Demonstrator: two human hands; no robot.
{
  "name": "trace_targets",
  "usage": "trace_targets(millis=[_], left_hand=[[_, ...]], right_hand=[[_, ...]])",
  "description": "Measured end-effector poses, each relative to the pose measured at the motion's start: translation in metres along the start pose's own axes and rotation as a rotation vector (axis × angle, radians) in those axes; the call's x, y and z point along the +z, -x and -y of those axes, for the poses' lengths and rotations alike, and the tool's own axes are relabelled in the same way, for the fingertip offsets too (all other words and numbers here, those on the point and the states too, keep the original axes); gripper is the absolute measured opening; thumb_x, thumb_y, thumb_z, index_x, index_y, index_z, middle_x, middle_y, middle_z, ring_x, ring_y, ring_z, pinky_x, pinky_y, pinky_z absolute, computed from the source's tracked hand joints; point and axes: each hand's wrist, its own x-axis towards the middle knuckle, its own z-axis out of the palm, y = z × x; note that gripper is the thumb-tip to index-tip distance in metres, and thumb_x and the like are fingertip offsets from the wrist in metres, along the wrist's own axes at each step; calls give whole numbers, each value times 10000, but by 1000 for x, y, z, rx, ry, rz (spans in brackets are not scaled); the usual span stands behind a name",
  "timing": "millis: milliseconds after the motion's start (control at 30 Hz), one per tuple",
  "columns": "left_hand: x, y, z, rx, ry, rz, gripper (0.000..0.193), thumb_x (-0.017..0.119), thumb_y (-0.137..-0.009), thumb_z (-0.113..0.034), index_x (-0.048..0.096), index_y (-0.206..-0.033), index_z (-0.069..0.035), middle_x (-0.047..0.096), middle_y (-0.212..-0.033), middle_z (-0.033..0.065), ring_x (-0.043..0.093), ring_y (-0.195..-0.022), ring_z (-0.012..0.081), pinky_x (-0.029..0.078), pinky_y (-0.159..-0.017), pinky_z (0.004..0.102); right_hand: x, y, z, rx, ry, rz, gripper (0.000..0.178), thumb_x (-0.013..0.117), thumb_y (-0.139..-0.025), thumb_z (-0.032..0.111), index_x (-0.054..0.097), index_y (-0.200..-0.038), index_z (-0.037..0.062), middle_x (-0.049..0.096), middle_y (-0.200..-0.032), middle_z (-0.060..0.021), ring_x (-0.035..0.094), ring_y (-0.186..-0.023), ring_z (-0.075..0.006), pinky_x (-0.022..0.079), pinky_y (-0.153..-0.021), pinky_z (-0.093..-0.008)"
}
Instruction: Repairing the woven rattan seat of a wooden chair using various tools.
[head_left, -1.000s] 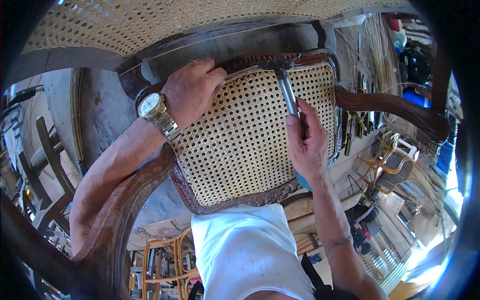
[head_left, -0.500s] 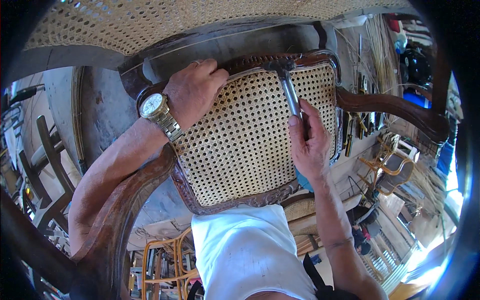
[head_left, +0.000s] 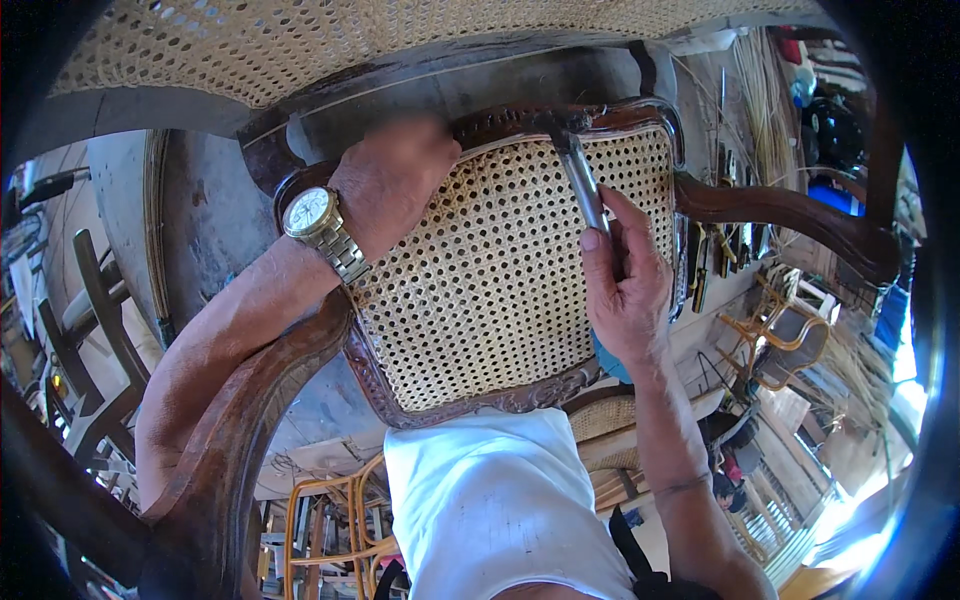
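Note:
A dark carved wooden chair frame (head_left: 375, 385) borders a cream woven cane panel (head_left: 490, 280). My right hand (head_left: 632, 285) is closed around a hammer (head_left: 581, 185) with a metal shaft and a blue lower end. The hammer's dark head lies at the frame's far rail, over the panel's edge. My left hand (head_left: 395, 185) rests at the left part of that far rail, beside the cane. Its fingers look curled in, but their tips are blurred and hidden, so whatever they pinch does not show. A metal-band watch (head_left: 312, 212) is on my left wrist.
Curved wooden chair arms (head_left: 265, 390) stick out at left and right. Another cane panel (head_left: 330, 45) spans the far edge. Hand tools (head_left: 735, 245) and loose cane strands (head_left: 765, 100) are at the right. Rattan chairs (head_left: 335, 520) stand on the floor below.
The hammer and my right hand have shifted very slightly to the right. My left hand stays at the same rail, its fingers now blurred.

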Motion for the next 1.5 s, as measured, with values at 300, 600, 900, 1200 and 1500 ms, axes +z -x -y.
trace_targets(millis=[300, 600, 900, 1200, 1500], left_hand=[[-2, 0, 0, 4, 7, 12, 168, 671, -852, -89, 650, -1015, -50, 581, -902, 139, 629, -824, 331, 548, -702, 434], [-1, -1, -1, 5, -20, 22, 198, 682, -831, -76, 653, -1024, -44, 603, -934, 145, 639, -836, 329, 557, -712, 418], [-2, 0, -5, -4, -49, 43, 236, 631, -745, -20, 621, -978, -53, 571, -946, 97, 630, -925, 270, 561, -793, 385], [2, 0, 0, 21, 29, -28, 164, 666, -844, -72, 644, -1004, -44, 580, -891, 140, 619, -803, 330, 541, -688, 428], [1, 1, 0, 9, 6, 0, 188, 680, -821, -56, 642, -1004, -48, 585, -900, 142, 624, -845, 334, 547, -716, 424]], right_hand=[[1, 0, -1, -9, -2, -13, 324, 599, -959, 115, 548, -1273, 49, 580, -734, -29, 500, -537, -61, 410, -484, -239], [5, 2, -4, 2, 19, -2, 325, 607, -957, 123, 554, -1273, 65, 630, -789, -43, 530, -538, -70, 439, -487, -246], [4, 2, -2, -19, 9, -1, 331, 610, -952, 108, 556, -1276, 70, 645, -804, -47, 539, -546, -66, 443, -487, -246], [0, 2, 0, 0, 39, 30, 336, 604, -953, 117, 547, -1281, 69, 627, -782, -44, 514, -527, -78, 430, -483, -260], [1, 4, -1, -27, 61, 24, 337, 610, -951, 108, 551, -1279, 55, 663, -842, -69, 586, -571, -100, 476, -510, -268]])
